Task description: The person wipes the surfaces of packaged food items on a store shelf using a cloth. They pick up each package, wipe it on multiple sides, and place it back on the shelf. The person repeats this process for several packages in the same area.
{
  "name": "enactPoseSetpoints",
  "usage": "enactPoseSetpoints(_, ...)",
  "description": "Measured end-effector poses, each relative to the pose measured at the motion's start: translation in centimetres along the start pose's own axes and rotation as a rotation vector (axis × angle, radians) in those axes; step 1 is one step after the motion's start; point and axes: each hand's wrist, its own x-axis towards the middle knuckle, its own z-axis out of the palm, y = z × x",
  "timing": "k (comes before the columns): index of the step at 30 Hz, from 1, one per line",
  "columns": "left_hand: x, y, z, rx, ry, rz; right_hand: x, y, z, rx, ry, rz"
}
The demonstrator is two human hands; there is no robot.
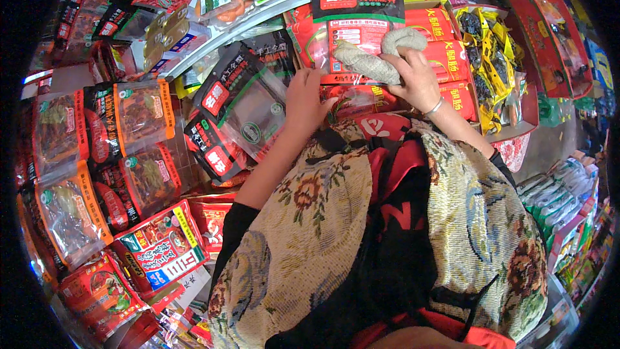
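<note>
A black, red and clear plastic food pouch (358,2), bearing printed writing, lies face up before me. My left hand (307,99) is at its lower left corner, fingers on the edge and thumb below. Draped over the pouch's lower half is a twisted, greyish-white cloth (370,65), gripped in my right hand (417,80). A looped end of the cloth sticks up beyond my fingers. Under and beside the pouch are red packets (438,53) in a carton. Left of my left hand lies a similar black pouch (237,92) with a clear window.
Orange-edged food pouches (145,114) stand in rows at left, above a red packet (162,247). Tin cans (167,39) sit on the white-edged shelf (242,26). At right, a carton holds yellow-and-black packets (487,68); a red box (537,34) stands beyond it.
</note>
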Motion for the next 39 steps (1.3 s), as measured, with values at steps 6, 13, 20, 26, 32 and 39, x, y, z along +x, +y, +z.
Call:
enactPoseSetpoints(6,2.6,-0.1,-1.4,-0.072,0.058,0.113,1.5,1.6,-1.2,0.346,0.134,0.159)
enactPoseSetpoints(13,7.6,3.3,-4.6,-0.304,0.165,0.101,5.1,3.4,-3.9,0.845,0.210,0.258)
enactPoseSetpoints(20,10.3,4.6,-4.9,-0.322,0.117,0.026,4.7,3.9,-4.3,0.970,0.137,0.418)
enactPoseSetpoints(26,10.7,5.1,-4.8,-0.281,0.070,-0.014,4.8,1.7,-7.4,0.638,0.221,0.259)
enactPoseSetpoints(32,10.0,4.8,-3.9,-0.165,-0.222,-0.063,4.8,-5.3,-4.5,0.234,0.207,-0.330)
enactPoseSetpoints(39,8.9,3.7,-2.3,-0.207,0.124,0.145,3.8,-4.2,-1.3,-0.159,0.436,-0.455)
